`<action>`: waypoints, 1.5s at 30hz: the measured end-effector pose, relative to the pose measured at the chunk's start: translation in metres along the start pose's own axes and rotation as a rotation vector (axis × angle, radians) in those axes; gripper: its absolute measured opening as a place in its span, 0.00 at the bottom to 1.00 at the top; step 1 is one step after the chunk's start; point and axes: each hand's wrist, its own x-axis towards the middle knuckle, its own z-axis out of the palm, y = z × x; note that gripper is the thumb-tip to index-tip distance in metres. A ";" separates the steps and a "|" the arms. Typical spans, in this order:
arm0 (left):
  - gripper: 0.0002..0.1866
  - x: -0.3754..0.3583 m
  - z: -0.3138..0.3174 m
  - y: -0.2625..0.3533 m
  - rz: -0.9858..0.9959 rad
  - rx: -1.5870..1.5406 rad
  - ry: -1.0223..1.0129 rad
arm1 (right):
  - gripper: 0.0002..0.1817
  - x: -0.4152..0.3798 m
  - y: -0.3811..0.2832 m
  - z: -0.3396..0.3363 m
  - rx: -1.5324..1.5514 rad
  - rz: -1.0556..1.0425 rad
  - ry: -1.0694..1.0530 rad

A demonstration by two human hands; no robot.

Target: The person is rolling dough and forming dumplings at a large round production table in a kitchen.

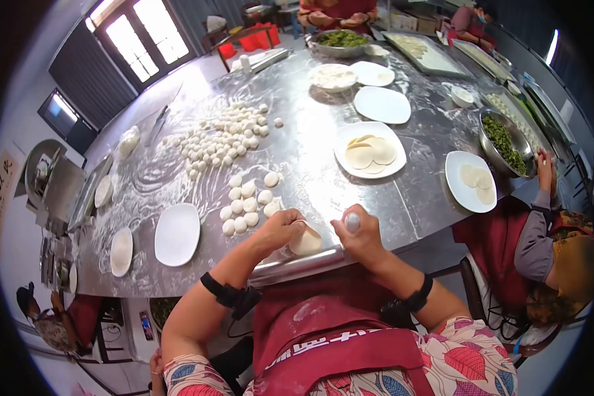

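At the table's near edge my left hand (282, 231) pinches the rim of a flat round dough wrapper (305, 243). Just to the right, my right hand (364, 239) is closed around a small rolling pin (352, 222), whose pale rounded end points up at me. The pin is apart from the wrapper. Several flattened dough pieces (248, 189) lie just beyond my left hand. Farther off spreads a large heap of small dough balls (228, 135). Ahead of my right hand, a white plate (342, 158) bears several rolled wrappers (371, 153).
The steel table (297, 105) is dusted with flour. White plates (177, 234) stand on both sides, and a bowl of flour (333, 77) sits farther back. Bowls of green filling (501, 140) stand at right and back. A co-worker (548, 244) sits at right; others sit around the table.
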 end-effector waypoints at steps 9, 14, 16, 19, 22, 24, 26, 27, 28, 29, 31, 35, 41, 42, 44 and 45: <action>0.18 0.139 0.005 0.096 0.094 -0.656 -0.061 | 0.11 -0.006 0.001 -0.008 0.115 -0.063 -0.066; 0.17 0.156 -0.042 0.051 -0.040 0.324 0.479 | 0.12 -0.005 0.001 -0.012 0.149 -0.065 -0.101; 0.15 0.134 -0.055 0.031 -0.109 0.808 0.592 | 0.12 -0.006 0.001 -0.012 0.155 -0.063 -0.097; 0.13 0.107 -0.064 0.015 -0.195 1.056 0.523 | 0.11 -0.004 0.002 -0.011 0.141 -0.061 -0.088; 0.11 0.096 -0.065 0.007 -0.132 1.051 0.475 | 0.11 -0.002 0.001 -0.008 0.128 -0.059 -0.076; 0.11 0.097 -0.062 0.008 -0.083 1.087 0.496 | 0.11 -0.004 0.004 -0.006 0.101 -0.061 -0.062; 0.11 0.110 -0.071 0.001 -0.096 1.001 0.494 | 0.11 -0.006 0.005 -0.004 0.107 -0.028 -0.047; 0.11 0.112 -0.075 -0.003 -0.109 0.954 0.502 | 0.11 -0.007 0.006 -0.003 0.114 -0.016 -0.049; 0.10 0.099 -0.067 0.014 -0.125 0.952 0.496 | 0.10 -0.008 0.007 -0.003 0.107 0.008 -0.061; 0.09 0.087 -0.058 0.032 -0.143 0.947 0.492 | 0.10 -0.010 0.008 -0.004 0.087 0.012 -0.066; 0.10 0.087 -0.056 0.020 0.015 0.727 0.382 | 0.10 -0.011 0.008 -0.004 0.045 0.022 -0.076; 0.09 0.038 -0.016 0.010 0.100 0.361 0.102 | 0.12 -0.010 0.016 0.002 0.064 0.088 -0.007; 0.10 0.018 -0.007 -0.014 0.072 0.460 0.194 | 0.12 0.040 0.025 0.028 0.055 0.134 -0.026; 0.10 0.018 -0.005 -0.016 0.094 0.472 0.228 | 0.12 0.050 0.028 0.035 0.136 0.130 -0.056; 0.09 0.018 -0.001 -0.017 0.157 0.513 0.289 | 0.11 0.066 0.040 0.046 0.049 0.064 -0.073; 0.09 0.017 0.000 -0.014 0.142 0.517 0.278 | 0.11 0.069 0.038 0.048 0.085 0.071 -0.090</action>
